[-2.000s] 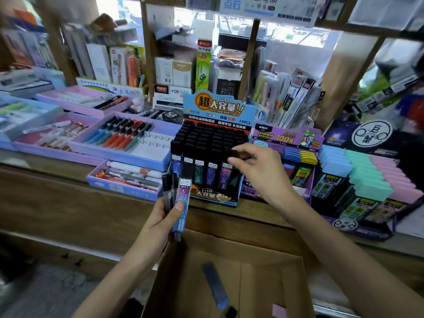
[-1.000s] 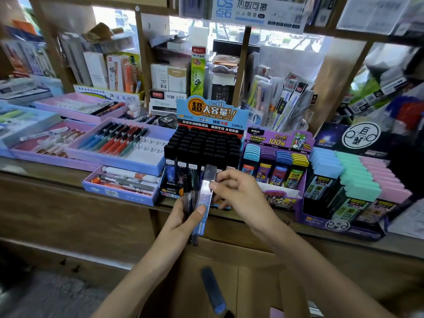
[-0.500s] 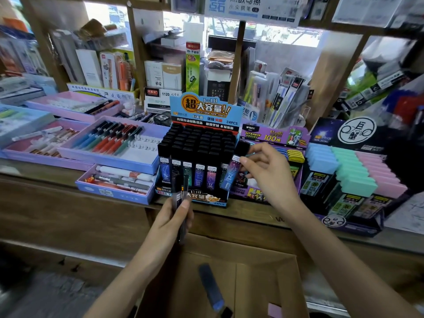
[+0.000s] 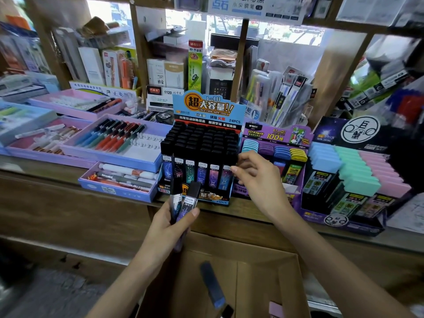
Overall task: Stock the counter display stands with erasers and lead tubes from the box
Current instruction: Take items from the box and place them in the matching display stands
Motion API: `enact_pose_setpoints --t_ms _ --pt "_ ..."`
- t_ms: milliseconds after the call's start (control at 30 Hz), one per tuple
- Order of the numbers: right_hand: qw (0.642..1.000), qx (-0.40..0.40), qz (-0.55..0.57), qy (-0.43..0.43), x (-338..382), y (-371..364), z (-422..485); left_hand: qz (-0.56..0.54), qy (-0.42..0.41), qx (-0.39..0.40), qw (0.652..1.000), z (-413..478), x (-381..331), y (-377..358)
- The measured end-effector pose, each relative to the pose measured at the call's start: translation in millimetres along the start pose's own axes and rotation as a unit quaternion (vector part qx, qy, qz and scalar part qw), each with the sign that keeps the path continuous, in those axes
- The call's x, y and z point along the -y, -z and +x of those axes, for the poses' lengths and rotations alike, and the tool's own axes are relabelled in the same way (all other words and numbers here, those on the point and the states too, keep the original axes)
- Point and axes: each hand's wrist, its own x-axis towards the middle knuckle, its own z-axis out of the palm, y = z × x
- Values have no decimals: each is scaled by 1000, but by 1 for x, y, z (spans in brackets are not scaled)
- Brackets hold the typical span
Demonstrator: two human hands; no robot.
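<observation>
A blue lead-tube display stand [image 4: 204, 115] on the counter is packed with black-capped tubes. My left hand [image 4: 169, 226] holds two lead tubes [image 4: 185, 203] upright just in front of the stand. My right hand [image 4: 259, 180] hovers at the stand's front right corner, fingers apart, fingertips touching the rightmost front tube [image 4: 226, 177]. Below, the open cardboard box [image 4: 263, 283] holds one loose blue-black tube [image 4: 212, 285] and something pink at its bottom edge. To the right stand a purple lead display [image 4: 275, 138] and a dark stand of blue, teal and pink erasers [image 4: 358, 171].
Purple and blue pen trays [image 4: 110, 138] cover the counter to the left. A wooden counter edge [image 4: 91, 180] runs across in front. Shelves behind hold boxed and bagged stationery [image 4: 165, 72].
My right hand took a tube from my left hand, carried it to the stand's front right slot and let it go. My left hand now holds fewer tubes.
</observation>
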Motion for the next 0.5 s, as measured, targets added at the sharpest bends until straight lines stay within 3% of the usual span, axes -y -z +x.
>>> enact_pose_setpoints --t_ms 367,500 --pt "997 -3 -39 -61 -6 -7 9 24 -23 20 999 -3 0 -2" --pt "991 -5 -126 -53 -2 -5 9 16 -17 24 999 -5 -3 -5"
